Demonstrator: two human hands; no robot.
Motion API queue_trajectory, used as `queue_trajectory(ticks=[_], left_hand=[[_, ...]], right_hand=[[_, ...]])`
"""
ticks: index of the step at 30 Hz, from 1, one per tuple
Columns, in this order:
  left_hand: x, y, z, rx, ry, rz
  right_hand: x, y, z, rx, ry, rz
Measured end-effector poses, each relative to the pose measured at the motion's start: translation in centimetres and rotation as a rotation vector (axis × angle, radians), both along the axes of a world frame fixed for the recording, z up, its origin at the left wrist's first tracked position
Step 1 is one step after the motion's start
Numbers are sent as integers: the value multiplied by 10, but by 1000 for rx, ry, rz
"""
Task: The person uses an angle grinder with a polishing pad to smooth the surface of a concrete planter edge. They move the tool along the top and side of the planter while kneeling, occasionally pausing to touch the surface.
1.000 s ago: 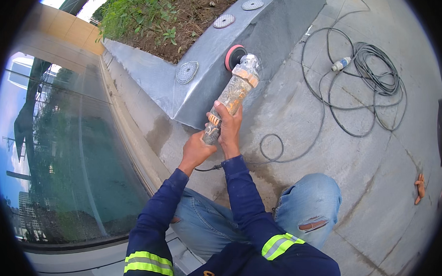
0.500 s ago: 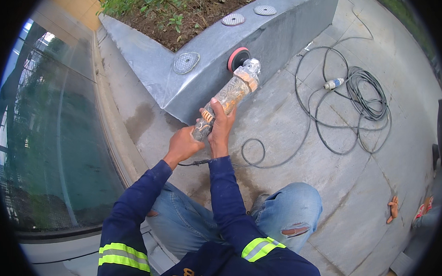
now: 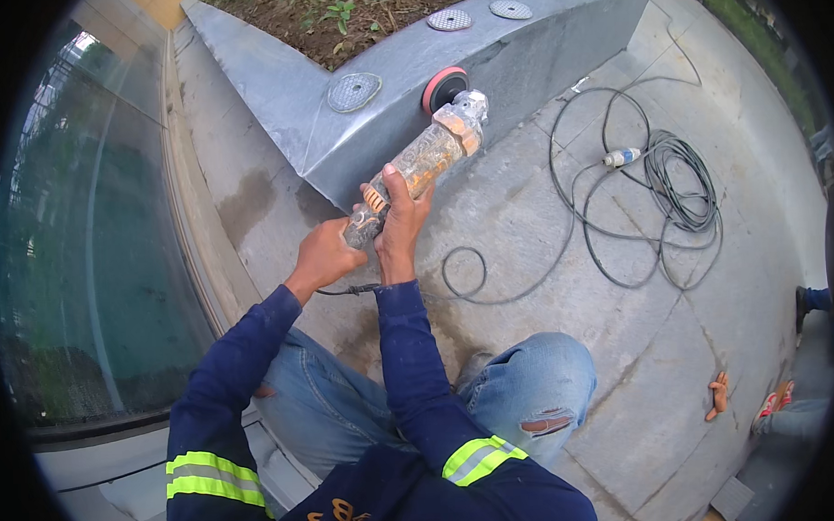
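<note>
Beside a smooth grey ledge point(image 3: 557, 67), left hand point(image 3: 325, 254) and right hand point(image 3: 401, 220) clasp a grime-crusted cylindrical grinder point(image 3: 430, 157).

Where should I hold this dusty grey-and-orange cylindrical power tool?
Probably take the power tool by its rear half, from the near side: its long barrel slants toward you, leaving room for left hand and right hand, clear of the red-rimmed round black disc at the far end.

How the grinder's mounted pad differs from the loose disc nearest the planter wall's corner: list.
The mounted pad sits tilted on the angle grinder; the loose disc lies flat atop the planter wall. The mounted pad shows a red rim and black back; the loose disc, a pale grey gridded face. Both are round.
</note>
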State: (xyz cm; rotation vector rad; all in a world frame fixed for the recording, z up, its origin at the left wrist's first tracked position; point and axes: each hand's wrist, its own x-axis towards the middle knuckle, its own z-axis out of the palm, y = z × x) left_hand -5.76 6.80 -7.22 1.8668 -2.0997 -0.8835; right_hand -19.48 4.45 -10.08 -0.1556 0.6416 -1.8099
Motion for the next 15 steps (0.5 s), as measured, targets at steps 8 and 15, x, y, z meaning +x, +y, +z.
queue_trajectory(ticks=[8, 15], left_hand=[[12, 20, -10, -5, -15, 1], [-11, -3, -2, -29, -14, -2]], right_hand=[[11, 14, -9, 35, -5, 15], [-7, -5, -4, 0, 5, -8]])
